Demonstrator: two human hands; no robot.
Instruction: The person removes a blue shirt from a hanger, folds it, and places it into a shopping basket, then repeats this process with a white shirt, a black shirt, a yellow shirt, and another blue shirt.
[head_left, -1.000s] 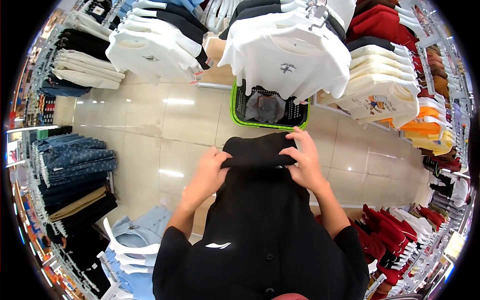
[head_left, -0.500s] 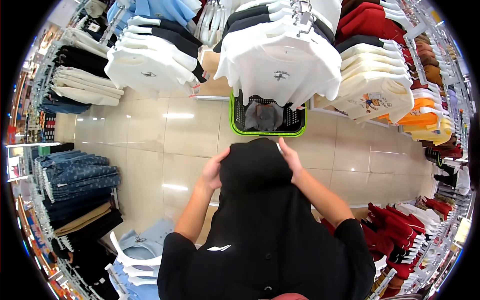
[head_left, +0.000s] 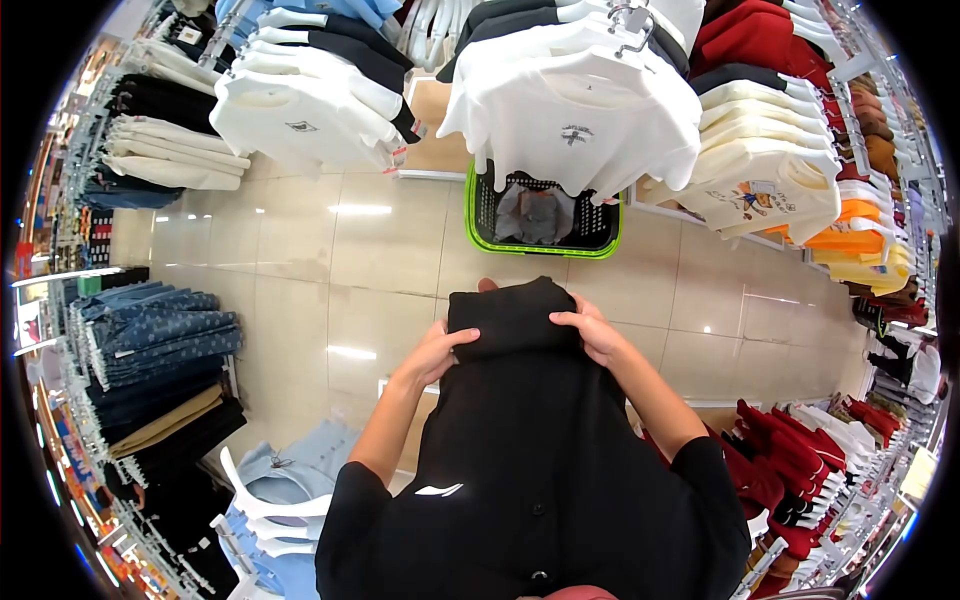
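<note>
Both hands hold a folded black garment [head_left: 512,322] in front of my chest; its exact kind does not show. My left hand [head_left: 442,352] grips the left edge, thumb on top and other fingers mostly hidden beneath. At the right edge, my right hand [head_left: 592,330] holds it the same way, its thumb pressed on the cloth. Just beyond the garment, on the floor, stands a black basket with a bright green rim [head_left: 545,252]. Inside it lies a grey bundle [head_left: 535,213], partly under the hem of a hanging white T-shirt [head_left: 580,120].
White T-shirts [head_left: 300,120] hang at the upper left, cream T-shirts [head_left: 770,190] at the upper right. Folded jeans [head_left: 160,335] hang on the left. Light blue clothes on white hangers [head_left: 280,520] are close at lower left, red clothes [head_left: 790,450] at lower right. Tiled floor [head_left: 390,250] lies between.
The black garment has become a flatter, shorter fold. My hands have moved slightly down, and both thumbs now lie over its top. The basket and racks sit a little differently as the view shifted.
</note>
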